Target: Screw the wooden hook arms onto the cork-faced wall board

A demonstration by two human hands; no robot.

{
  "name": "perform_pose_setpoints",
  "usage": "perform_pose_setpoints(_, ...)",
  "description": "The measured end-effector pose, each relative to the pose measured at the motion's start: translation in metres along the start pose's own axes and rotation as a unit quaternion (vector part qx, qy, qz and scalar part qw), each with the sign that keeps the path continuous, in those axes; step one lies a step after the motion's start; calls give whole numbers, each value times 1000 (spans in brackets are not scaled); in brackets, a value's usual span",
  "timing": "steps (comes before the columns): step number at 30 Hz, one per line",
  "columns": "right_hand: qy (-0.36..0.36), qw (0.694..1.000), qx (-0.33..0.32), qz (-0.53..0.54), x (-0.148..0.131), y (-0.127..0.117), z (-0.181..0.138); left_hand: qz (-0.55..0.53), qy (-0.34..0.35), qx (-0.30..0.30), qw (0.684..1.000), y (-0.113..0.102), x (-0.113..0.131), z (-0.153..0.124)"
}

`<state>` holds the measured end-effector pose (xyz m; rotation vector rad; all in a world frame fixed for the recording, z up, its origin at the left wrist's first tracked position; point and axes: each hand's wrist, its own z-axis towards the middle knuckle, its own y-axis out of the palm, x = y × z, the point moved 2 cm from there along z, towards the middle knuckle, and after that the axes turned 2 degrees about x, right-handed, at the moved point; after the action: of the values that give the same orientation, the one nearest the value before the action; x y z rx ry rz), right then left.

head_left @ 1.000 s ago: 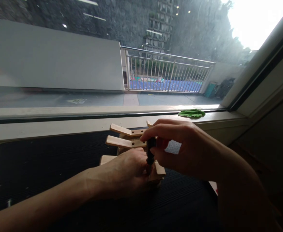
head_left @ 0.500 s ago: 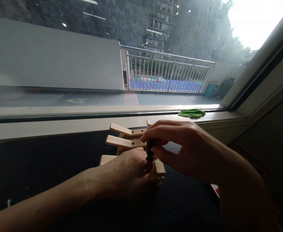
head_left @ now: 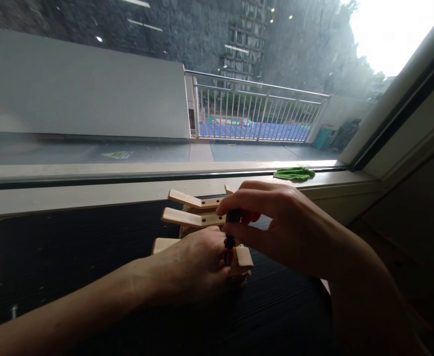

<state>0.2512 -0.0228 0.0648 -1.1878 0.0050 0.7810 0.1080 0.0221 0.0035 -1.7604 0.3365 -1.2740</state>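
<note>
My right hand (head_left: 276,217) grips the dark handle of a screwdriver (head_left: 230,241), held upright with its shaft pointing down. Under it, my left hand (head_left: 198,262) is closed around the front of a wooden slat assembly (head_left: 182,216), its fingers beside the shaft. The screwdriver's tip is hidden by those fingers. Behind my left hand, two angled slats with dark holes show. The front slat (head_left: 167,245) sticks out on the left, and a wooden end piece (head_left: 244,260) shows to the right of the shaft.
The assembly rests on a black table (head_left: 90,242) against a pale window sill (head_left: 90,197). A green cloth (head_left: 294,173) lies on the sill at the right. What looks like a small screw (head_left: 14,311) stands at the lower left. Beyond the glass is a metal railing (head_left: 261,113).
My right hand's fingers and thumb have shifted around the screwdriver handle, and the wrist has moved slightly. My left hand and the wooden slats stay in place.
</note>
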Motion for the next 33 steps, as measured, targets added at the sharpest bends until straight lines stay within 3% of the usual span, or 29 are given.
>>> perform_pose_setpoints(6,-15,1000,-11,1,-4,-3,-2,13,30,9,999,0,-2,2)
perform_pose_setpoints(13,2,1000,8,-6,-2,-1,0,-1,-16,-8,1000,-3,1,0)
perform_pose_setpoints(17,3,1000,21,20,-2,1,1,-2,-17,-13,1000,0,-3,1)
perform_pose_setpoints(22,-9,999,-11,43,-1,0,-1,20,9,-2,1000,0,-4,2)
perform_pose_setpoints(33,-4,1000,-4,14,-1,-2,0,11,-5,-12,1000,-1,-1,1)
